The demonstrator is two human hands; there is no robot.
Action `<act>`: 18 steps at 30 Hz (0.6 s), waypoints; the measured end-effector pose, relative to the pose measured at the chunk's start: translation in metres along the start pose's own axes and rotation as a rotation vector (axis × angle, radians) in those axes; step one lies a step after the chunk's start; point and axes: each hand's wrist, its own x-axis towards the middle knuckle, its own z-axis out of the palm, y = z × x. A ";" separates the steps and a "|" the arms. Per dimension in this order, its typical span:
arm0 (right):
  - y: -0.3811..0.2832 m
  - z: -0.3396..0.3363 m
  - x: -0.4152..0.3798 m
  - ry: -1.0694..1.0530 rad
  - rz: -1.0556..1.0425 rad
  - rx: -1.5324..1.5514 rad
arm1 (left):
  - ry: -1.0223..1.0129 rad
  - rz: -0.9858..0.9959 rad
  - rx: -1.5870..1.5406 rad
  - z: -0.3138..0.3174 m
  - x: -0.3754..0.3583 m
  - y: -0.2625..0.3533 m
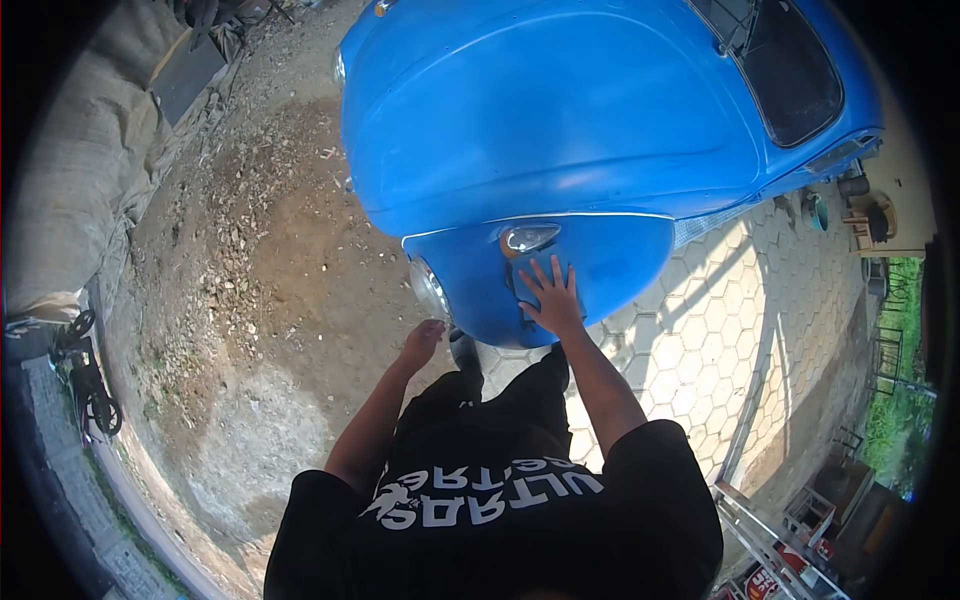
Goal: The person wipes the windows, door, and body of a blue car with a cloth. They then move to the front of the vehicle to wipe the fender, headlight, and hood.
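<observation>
My right hand (552, 298) lies flat on the blue front fender (625, 255) of a car, fingers spread. Under and beside its fingers shows a greyish-blue patch (524, 272) with dark marks along its edges; it is too unclear to name. Just above the fingertips, a teardrop-shaped clear lamp (530, 237) with an orange part sits on the fender. My left hand (424, 340) hangs near the round headlight (428, 287), its fingers curled in; I cannot tell whether anything is in them.
The car's rounded blue hood (560, 100) spreads across the top, with the windshield (785, 65) at upper right. Bare gravelly ground (270, 240) lies left, hexagonal paving (710, 340) right. A metal ladder (765, 535) is at lower right. A dark motorbike (92, 385) stands far left.
</observation>
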 end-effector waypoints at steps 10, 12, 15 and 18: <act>-0.013 0.029 0.022 0.308 0.802 0.089 | -0.028 0.132 0.033 -0.056 0.027 0.020; -0.045 0.029 0.005 0.243 0.537 0.060 | -0.072 0.118 0.073 -0.050 0.033 0.018; -0.060 0.067 -0.024 0.172 0.101 -0.034 | -0.150 0.229 0.281 -0.039 0.055 0.019; -0.047 0.071 -0.037 0.193 0.208 0.073 | -0.239 0.451 0.414 -0.005 0.041 0.072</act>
